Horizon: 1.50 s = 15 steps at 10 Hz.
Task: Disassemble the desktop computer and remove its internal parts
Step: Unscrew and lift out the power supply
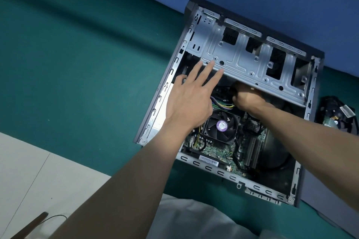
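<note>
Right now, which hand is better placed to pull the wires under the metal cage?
The right hand: it is curled under the metal cage, beside the coloured wires. The left hand has straight fingers on the cage's edge, probably bracing it.

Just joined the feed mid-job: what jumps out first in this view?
The open computer case lies on the green mat, a fan with a purple sticker at its middle. The left hand is spread, fingertips at the edge of the metal drive cage; the right hand reaches under that cage, fingers hidden. A loose part lies right of the case.
</note>
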Motion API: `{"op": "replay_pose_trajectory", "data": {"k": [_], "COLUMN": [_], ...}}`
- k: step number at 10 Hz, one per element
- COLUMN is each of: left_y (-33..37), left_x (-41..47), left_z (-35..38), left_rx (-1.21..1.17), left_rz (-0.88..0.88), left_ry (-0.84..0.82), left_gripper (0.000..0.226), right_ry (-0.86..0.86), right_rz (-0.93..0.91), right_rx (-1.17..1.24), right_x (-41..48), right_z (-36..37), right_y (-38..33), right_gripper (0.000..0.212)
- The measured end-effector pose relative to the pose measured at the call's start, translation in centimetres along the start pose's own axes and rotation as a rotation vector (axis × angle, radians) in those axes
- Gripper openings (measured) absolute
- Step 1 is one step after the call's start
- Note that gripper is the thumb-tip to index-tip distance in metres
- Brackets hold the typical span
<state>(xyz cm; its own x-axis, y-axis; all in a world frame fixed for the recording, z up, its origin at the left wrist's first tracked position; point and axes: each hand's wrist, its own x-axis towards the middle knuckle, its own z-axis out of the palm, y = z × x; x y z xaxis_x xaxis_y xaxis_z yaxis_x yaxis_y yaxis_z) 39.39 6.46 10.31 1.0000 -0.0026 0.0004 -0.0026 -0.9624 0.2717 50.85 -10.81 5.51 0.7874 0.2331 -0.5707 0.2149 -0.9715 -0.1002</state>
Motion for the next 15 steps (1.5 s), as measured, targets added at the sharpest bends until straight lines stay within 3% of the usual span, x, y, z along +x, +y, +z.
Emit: {"op": "replay_pose_trajectory", "data": {"k": [5, 7, 8, 9, 10, 11, 13, 14, 15], "left_y": [0.1, 0.0, 0.0, 0.0, 0.0, 0.0, 0.1, 0.2, 0.5], "left_x": [0.0, 0.1, 0.1, 0.1, 0.1, 0.0, -0.5, -0.8, -1.2], "left_z": [0.0, 0.1, 0.2, 0.3, 0.3, 0.2, -0.2, -0.3, -0.5], "left_rx": [-0.001, 0.010, 0.014, 0.024, 0.037, 0.045, 0.034, -0.015, -0.062], "left_rz": [0.002, 0.006, 0.004, 0.003, -0.005, 0.006, 0.009, -0.013, -0.022], "left_ry": [0.006, 0.001, 0.006, -0.010, -0.023, -0.021, 0.013, 0.051, 0.128], "left_gripper": [0.073, 0.074, 0.074, 0.075, 0.075, 0.073, 0.065, 0.058, 0.050], "right_ry": [-0.022, 0.182, 0.325, 0.388, 0.270, 0.108, -0.132, -0.103, 0.010], "right_rz": [-0.077, -0.020, 0.072, 0.192, 0.305, 0.309, 0.227, 0.217, 0.205], "right_rx": [0.000, 0.000, 0.062, 0.310, 0.613, 0.671, 0.400, 0.299, 0.263], "right_x": [0.5, -2.5, -3.8, -5.6, -7.6, -9.8, -12.4, -12.8, -13.3], "right_z": [-0.8, 0.4, 0.3, 0.7, 1.4, 2.1, 2.7, 3.2, 3.3], "right_y": [0.1, 0.4, 0.5, 0.9, 1.9, 2.6, 2.5, 2.4, 2.3], "right_gripper": [0.038, 0.018, 0.022, 0.024, 0.017, 0.018, 0.067, 0.050, 0.015]}}
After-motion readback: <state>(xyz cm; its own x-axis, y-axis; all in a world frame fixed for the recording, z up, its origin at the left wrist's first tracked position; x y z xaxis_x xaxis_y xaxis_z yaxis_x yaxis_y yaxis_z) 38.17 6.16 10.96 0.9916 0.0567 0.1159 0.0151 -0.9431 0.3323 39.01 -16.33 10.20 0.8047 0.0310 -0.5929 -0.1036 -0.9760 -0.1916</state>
